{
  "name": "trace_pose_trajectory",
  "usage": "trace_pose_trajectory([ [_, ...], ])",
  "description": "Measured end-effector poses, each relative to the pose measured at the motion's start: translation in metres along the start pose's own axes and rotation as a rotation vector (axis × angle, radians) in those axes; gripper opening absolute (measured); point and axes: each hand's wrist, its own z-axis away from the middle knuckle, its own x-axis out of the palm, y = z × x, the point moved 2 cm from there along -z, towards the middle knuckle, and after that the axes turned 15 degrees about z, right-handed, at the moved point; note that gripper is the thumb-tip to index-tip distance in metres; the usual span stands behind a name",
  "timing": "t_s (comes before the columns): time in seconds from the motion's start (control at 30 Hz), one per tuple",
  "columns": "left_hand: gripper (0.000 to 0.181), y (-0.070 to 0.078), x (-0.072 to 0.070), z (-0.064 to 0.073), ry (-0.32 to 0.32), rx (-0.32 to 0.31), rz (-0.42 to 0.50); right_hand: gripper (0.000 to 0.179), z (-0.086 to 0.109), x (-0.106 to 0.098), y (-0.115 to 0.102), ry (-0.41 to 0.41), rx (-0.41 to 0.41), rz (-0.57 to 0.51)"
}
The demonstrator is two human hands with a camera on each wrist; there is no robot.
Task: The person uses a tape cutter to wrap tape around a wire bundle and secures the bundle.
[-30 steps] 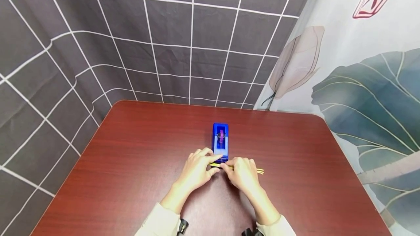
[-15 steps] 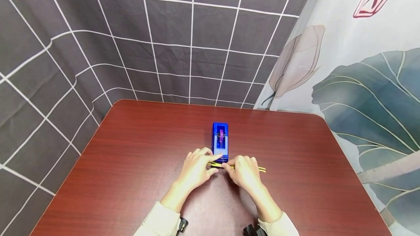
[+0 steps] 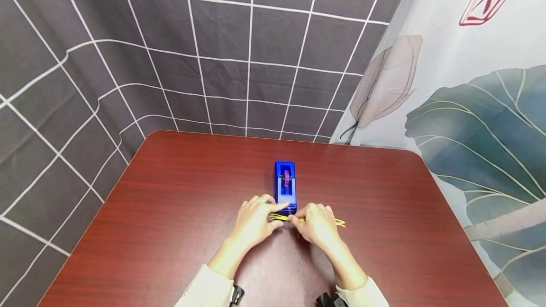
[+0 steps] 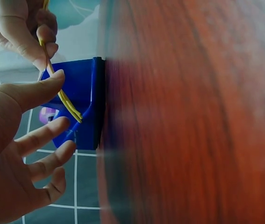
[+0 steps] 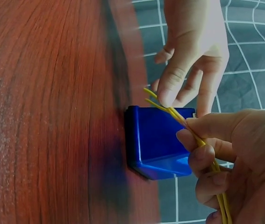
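A blue tape dispenser [image 3: 286, 199] with a purple tape roll [image 3: 286, 178] stands on the table before both hands. My right hand [image 3: 316, 224] pinches a thin bundle of yellow wires [image 5: 221, 200] between thumb and fingers at the dispenser's near end. Part of the bundle runs through the right palm, and its far end sticks out to the right. My left hand [image 3: 253, 217] has its fingers spread, the index finger reaching to the dispenser's cutter end. In the right wrist view, the left thumb [image 5: 173, 84] lies against the wires' free ends. Tape at the cutter is too small to make out.
The reddish-brown wooden table [image 3: 192, 179] extends around the hands. Behind it hangs a dark grey curtain [image 3: 222, 79] with white grid lines, and a white leaf-patterned curtain [image 3: 443, 75] hangs at the right.
The dispenser has shifted slightly left and toward me. The wires have moved a little, their right end now lower. Both hands stay nearly in place.
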Motion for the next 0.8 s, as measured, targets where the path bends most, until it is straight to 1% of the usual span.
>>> trace_pose_trajectory([
  [0.17,0.049,0.0011,-0.0008,-0.0003,-0.007,-0.019,-0.011,0.021,-0.0004,-0.0006,0.0016,-0.002,-0.014,-0.012],
  [0.33,0.050,0.0029,-0.0014,0.0006,-0.009,-0.024,-0.028,0.024,-0.0008,-0.0004,0.0022,-0.022,-0.019,-0.017],
  [0.43,0.052,0.0039,-0.0024,0.0011,-0.011,-0.030,-0.035,0.025,-0.0013,-0.0016,0.0017,-0.029,-0.021,-0.029],
  [0.6,0.056,0.0061,-0.0029,0.0010,-0.030,-0.044,-0.038,0.031,-0.0013,-0.0043,0.0003,-0.030,-0.033,-0.042],
  [0.73,0.058,0.0068,-0.0026,0.0009,-0.037,-0.050,-0.056,0.033,-0.0009,-0.0021,0.0006,-0.009,-0.069,-0.030],
  [0.8,0.059,0.0060,-0.0022,0.0006,-0.036,-0.054,-0.062,0.028,0.0006,0.0014,0.0017,-0.026,-0.100,-0.024],
])
